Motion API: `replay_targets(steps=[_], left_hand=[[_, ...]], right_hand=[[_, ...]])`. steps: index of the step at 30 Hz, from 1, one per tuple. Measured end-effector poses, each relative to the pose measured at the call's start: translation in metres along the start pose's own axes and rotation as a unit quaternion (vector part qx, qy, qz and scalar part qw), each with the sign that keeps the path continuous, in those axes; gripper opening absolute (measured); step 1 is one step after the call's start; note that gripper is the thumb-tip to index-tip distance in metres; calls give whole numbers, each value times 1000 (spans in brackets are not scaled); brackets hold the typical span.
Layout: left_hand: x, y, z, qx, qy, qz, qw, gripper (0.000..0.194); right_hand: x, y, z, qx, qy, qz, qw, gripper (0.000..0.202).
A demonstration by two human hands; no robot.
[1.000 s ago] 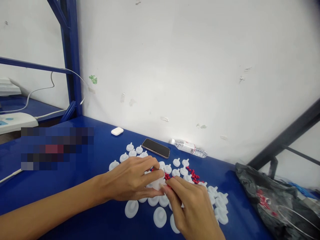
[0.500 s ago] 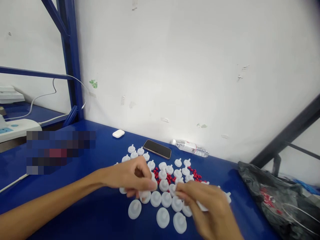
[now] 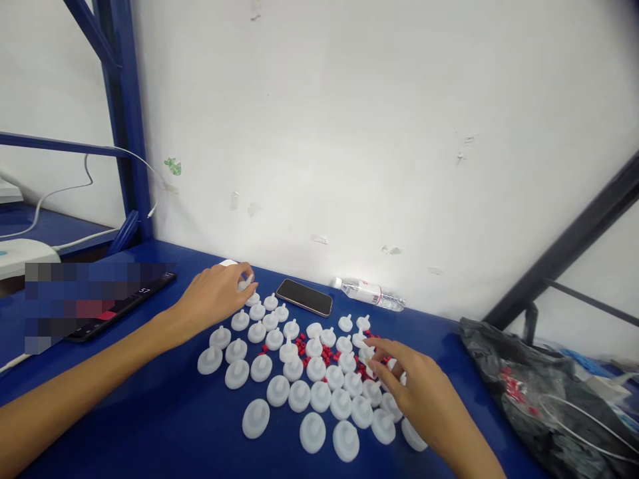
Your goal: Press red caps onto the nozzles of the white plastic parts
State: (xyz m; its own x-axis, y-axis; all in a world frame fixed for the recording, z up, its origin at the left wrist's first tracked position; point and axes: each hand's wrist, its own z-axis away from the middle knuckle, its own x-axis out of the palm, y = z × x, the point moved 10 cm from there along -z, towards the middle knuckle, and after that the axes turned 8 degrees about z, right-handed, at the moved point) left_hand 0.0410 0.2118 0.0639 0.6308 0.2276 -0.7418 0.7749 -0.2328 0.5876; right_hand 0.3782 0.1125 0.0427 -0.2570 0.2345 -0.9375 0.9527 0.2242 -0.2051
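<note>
My left hand [image 3: 217, 293] is at the far left end of a spread of white discs, each round with a thin stem on top. Its thumb and forefinger are closed on one stemmed white disc [image 3: 243, 285], just above the others. On the right side of the spread, my right hand [image 3: 417, 382] hovers low with thumb and forefinger apart, nothing visibly gripped. White discs [image 3: 372, 391] lie under and beside its fingers, which partly cover some. Small red pieces [image 3: 327, 354] are scattered among the discs in the middle.
Behind the discs lie a phone [image 3: 304, 297] and a clear plastic bottle [image 3: 370, 294] by the wall. A white case [image 3: 228, 263] is partly hidden behind my left hand. A dark tablet [image 3: 124, 307] lies left; a black plastic bag [image 3: 529, 399] with red pieces sits right.
My left hand has moved from the middle to the far left of the spread, holding a white disc. My right hand has shifted slightly up and its fingers have parted. The view has turned slightly.
</note>
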Motion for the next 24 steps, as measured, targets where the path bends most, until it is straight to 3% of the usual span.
replay_targets(steps=[2, 5, 10, 14, 16, 19, 21, 24], left_hand=[[-2, -12, 0, -16, 17, -90, 996, 20], [5, -27, 2, -34, -4, -165, 986, 14], [19, -44, -1, -41, -62, -211, 975, 9], [22, -41, -3, -26, -83, -208, 974, 9], [16, -30, -1, -18, -63, -215, 974, 16], [10, 1, 2, 24, -22, -224, 974, 31], [21, 29, 2, 75, -47, -211, 974, 30], [59, 64, -7, 138, -143, -187, 962, 24]], right_hand=[[-3, -2, 1, 0, -3, -4, 1000, 29], [-6, -6, 1, -7, -2, -11, 1000, 30], [-13, -13, 1, -30, 35, -12, 999, 30], [-14, -14, 2, -14, 35, -26, 999, 29], [-14, -16, 2, -11, 28, -33, 999, 27], [-17, -19, 2, -16, 33, -42, 998, 27], [-18, -21, 1, -20, 34, -45, 998, 28], [-19, -23, 0, -25, 32, -38, 998, 29]])
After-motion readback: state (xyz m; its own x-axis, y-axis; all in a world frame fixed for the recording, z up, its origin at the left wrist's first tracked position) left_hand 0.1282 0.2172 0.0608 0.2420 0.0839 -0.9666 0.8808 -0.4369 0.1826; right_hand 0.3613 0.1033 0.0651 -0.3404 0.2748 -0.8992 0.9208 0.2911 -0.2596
